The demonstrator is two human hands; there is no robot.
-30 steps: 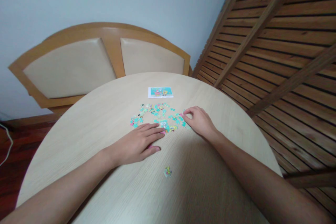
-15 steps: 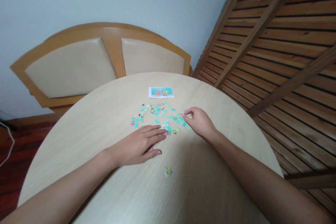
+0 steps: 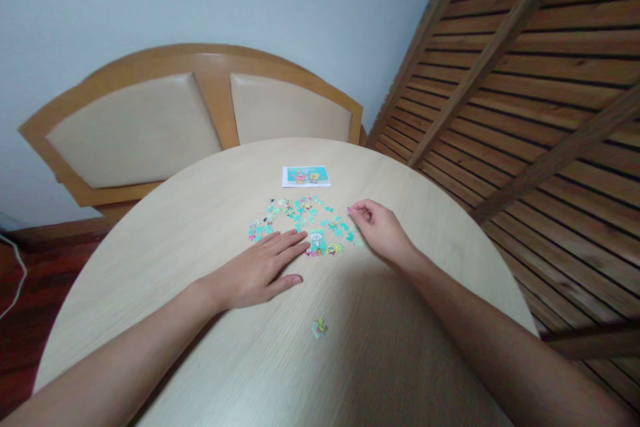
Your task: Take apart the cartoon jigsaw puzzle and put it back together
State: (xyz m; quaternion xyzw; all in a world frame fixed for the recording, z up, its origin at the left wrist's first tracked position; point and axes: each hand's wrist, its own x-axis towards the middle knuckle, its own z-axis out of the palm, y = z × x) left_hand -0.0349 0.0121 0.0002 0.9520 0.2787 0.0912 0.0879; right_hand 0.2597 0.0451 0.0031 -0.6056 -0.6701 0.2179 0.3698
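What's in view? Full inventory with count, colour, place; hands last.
loose pieces: many, uncounted, mostly teal, mid-table
joined section: 1, teal/white/yellow/pink, between hands
near piece: 1 or several joined, green-yellow, near side
pink piece: 1, pink, right fingertips
picture card: 1, teal/white, beyond pieces
table: 1, pale wood, centre
backrest: 1, tan/cream, behind table
wall: pale blue, back
slats: many, brown, right
cable: 1, white, far left
floor: dark red, left
left hand: 1, bare, left of joined section
right hand: 1, bare, right of pieces
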